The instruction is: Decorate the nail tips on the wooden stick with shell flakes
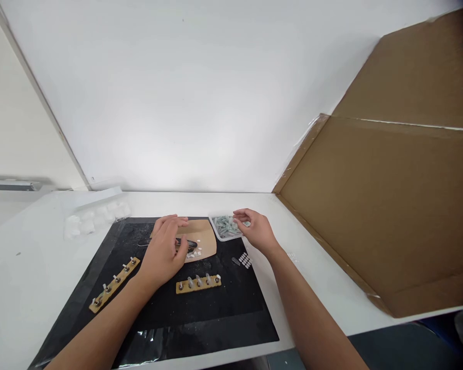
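Note:
My left hand [164, 254] hovers over a tan sheet or shallow tray [206, 239], thumb and fingers apart, with nothing seen between them. Beside its thumb, a dark slim tool [191, 243] lies on the tan surface, partly hidden by the hand. Small white pieces [195, 254] are scattered there. My right hand [256, 228] is at the right edge of a white container [216, 232] heaped with clear, nail-shaped tips [227, 226]. Its thumb and fingers are curved with a gap between them; no held thing shows.
A wooden strip [198, 288] carries several pegs, some with clear tips. Another peg strip [113, 288] lies left on the black mat [170, 329]. White adhesive tabs [245, 260] and one loose clear tip [235, 261] lie right. A clear bag [96, 218] stands back left; cardboard [378, 205] walls the right.

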`<action>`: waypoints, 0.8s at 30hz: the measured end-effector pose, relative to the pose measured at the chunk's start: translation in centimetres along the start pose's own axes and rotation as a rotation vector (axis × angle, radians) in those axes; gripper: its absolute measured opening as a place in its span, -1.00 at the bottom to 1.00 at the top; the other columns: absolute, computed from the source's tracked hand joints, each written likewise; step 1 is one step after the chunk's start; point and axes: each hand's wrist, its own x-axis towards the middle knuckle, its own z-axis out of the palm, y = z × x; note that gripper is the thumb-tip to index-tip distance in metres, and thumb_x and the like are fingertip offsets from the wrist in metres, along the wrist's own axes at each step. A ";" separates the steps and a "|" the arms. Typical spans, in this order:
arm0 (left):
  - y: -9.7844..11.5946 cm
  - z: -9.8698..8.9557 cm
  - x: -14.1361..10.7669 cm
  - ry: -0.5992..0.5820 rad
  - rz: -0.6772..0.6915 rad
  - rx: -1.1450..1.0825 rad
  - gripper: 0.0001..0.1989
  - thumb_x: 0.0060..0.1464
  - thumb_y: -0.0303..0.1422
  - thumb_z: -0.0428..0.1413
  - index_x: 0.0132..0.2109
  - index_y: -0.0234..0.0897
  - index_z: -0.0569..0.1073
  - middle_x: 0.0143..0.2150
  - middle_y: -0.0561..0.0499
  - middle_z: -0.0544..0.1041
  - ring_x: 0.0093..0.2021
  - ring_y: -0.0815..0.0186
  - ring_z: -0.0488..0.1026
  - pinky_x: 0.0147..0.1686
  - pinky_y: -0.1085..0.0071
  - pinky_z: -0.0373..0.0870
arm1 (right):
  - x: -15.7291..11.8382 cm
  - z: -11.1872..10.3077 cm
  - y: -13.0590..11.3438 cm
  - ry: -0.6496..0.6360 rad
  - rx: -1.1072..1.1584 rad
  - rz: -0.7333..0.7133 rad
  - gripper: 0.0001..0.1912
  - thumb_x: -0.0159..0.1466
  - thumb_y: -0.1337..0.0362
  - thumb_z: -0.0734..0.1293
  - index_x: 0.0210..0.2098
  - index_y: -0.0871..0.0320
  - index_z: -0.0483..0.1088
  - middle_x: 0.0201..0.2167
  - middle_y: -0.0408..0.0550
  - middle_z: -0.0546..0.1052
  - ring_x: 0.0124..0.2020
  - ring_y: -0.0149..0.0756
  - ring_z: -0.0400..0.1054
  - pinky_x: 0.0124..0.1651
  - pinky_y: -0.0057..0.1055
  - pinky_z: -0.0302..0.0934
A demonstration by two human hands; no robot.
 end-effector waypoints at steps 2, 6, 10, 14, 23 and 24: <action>0.0 0.0 0.0 -0.001 0.001 0.001 -0.71 0.30 -0.48 0.06 0.13 -0.18 0.39 0.19 -0.16 0.54 0.31 -0.07 0.32 -0.02 0.01 0.59 | 0.0 -0.2 -0.2 0.002 0.013 0.002 -0.81 0.29 0.34 0.45 -0.09 0.08 0.59 -0.14 -0.01 0.72 -0.14 -0.16 0.65 0.05 -0.18 0.53; 0.0 0.0 0.0 0.000 0.011 0.000 -0.71 0.30 -0.48 0.06 0.13 -0.19 0.39 0.18 -0.17 0.54 0.30 -0.09 0.33 -0.04 0.02 0.59 | 0.0 -0.5 -0.4 0.008 0.078 0.025 -0.82 0.27 0.25 0.51 -0.12 0.08 0.60 -0.19 -0.01 0.72 -0.15 -0.12 0.64 0.05 -0.12 0.52; 0.1 -0.1 0.1 0.006 0.035 -0.006 -0.71 0.30 -0.48 0.06 0.13 -0.19 0.40 0.18 -0.17 0.55 0.29 -0.08 0.34 -0.05 0.04 0.59 | -0.2 -0.1 -0.7 0.022 0.213 0.073 -0.70 0.25 0.11 0.54 -0.10 0.12 0.57 -0.17 0.06 0.72 -0.10 -0.08 0.63 -0.02 -0.14 0.54; 0.3 -0.1 0.2 0.013 0.098 -0.008 -0.72 0.31 -0.47 0.10 0.12 -0.17 0.46 0.13 -0.13 0.59 0.28 -0.05 0.36 0.13 -0.06 0.51 | -0.9 1.2 -2.2 -0.016 0.398 0.117 -0.50 0.25 -0.05 0.53 0.01 0.14 0.50 -0.10 0.13 0.71 -0.14 -0.06 0.65 -0.47 -0.38 0.45; 1.3 -0.1 -0.1 -0.014 0.155 -0.001 -0.76 0.34 -0.42 0.15 0.12 -0.17 0.51 0.06 -0.11 0.61 0.28 -0.02 0.38 0.17 -0.03 0.51 | -1.3 2.2 -3.3 0.013 0.493 0.169 -0.44 0.24 -0.05 0.53 0.08 0.14 0.44 0.00 0.16 0.67 -0.04 0.00 0.66 -0.61 -0.51 0.34; 1.3 -0.1 -0.1 -0.014 0.157 0.001 -0.76 0.34 -0.42 0.15 0.12 -0.17 0.51 0.05 -0.12 0.61 0.28 -0.02 0.37 0.17 -0.03 0.51 | -1.1 1.9 -2.8 0.031 0.476 0.174 -0.45 0.25 -0.04 0.53 0.08 0.14 0.43 0.02 0.17 0.67 -0.04 0.00 0.66 -0.61 -0.51 0.34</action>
